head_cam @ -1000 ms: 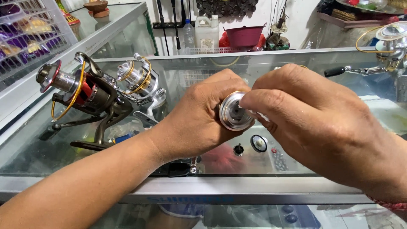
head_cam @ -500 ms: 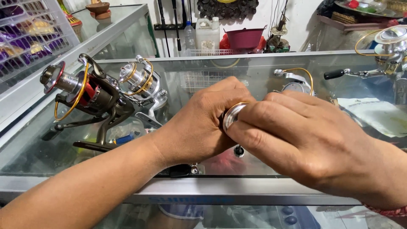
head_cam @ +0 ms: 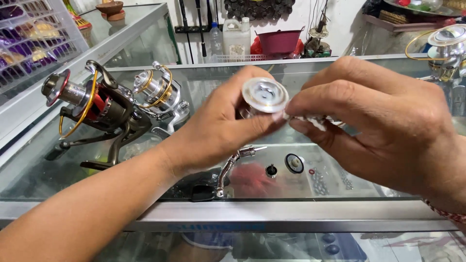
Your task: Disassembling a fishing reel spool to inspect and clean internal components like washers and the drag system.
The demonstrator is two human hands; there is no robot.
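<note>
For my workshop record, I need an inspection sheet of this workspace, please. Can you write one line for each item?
Surface: glass counter with a metal front edge, goods visible beneath.
Job's things: silver spool held up over the counter; small white wad beside it.
Clutter: two spinning reels at left, crank handle, black knob, round cap, small loose parts.
Grippers: left hand grips the spool; right hand pinches the wad against its rim.
Cables: nothing seen.
Surroundings: white wire basket, bottles, dark red tub, another reel at far right.
</note>
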